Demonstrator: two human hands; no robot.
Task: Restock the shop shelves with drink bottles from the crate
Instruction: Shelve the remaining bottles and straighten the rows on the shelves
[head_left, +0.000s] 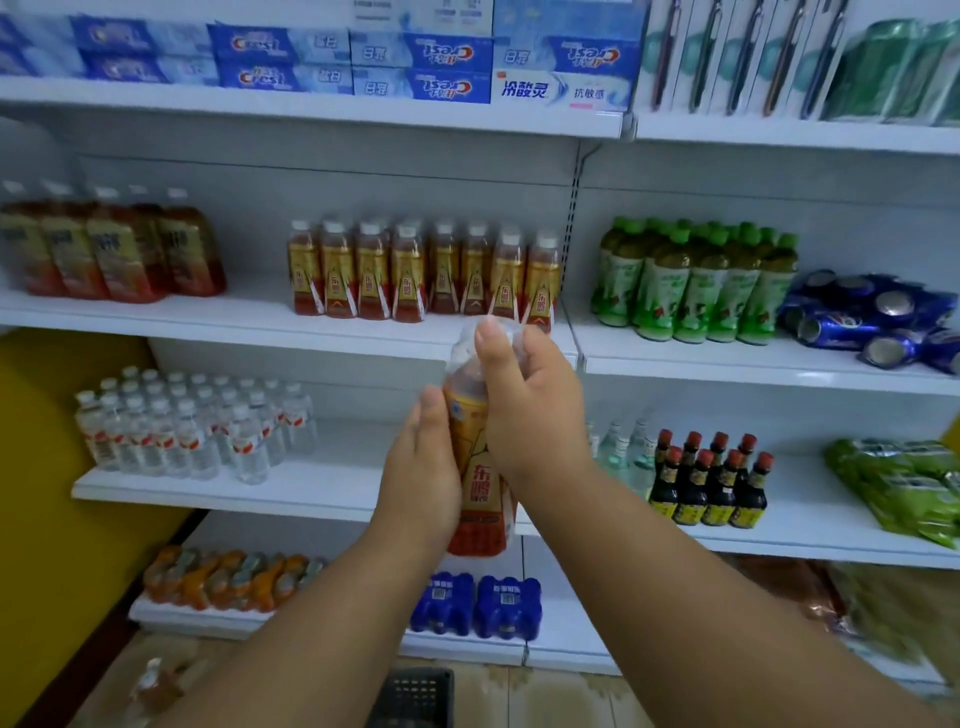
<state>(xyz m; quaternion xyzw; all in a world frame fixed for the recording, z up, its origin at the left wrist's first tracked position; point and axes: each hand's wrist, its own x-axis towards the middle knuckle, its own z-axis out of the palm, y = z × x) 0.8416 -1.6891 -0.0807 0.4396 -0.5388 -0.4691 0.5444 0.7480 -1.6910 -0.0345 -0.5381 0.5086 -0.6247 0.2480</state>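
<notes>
Both hands on one bottle (480, 467): left hand (423, 478) wraps its label, right hand (524, 395) curls over the cap, holding it upright just below the shelf edge (311, 332), where matching bottles (423, 275) stand in a row. Crate (410, 696) sits low between the forearms.

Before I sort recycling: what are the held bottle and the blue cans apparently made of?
Held bottle: seemingly clear plastic, glossy yellow-orange printed sleeve; liquid shows through near the top. Blue cans: likely metal, with shiny silver ends.
</notes>
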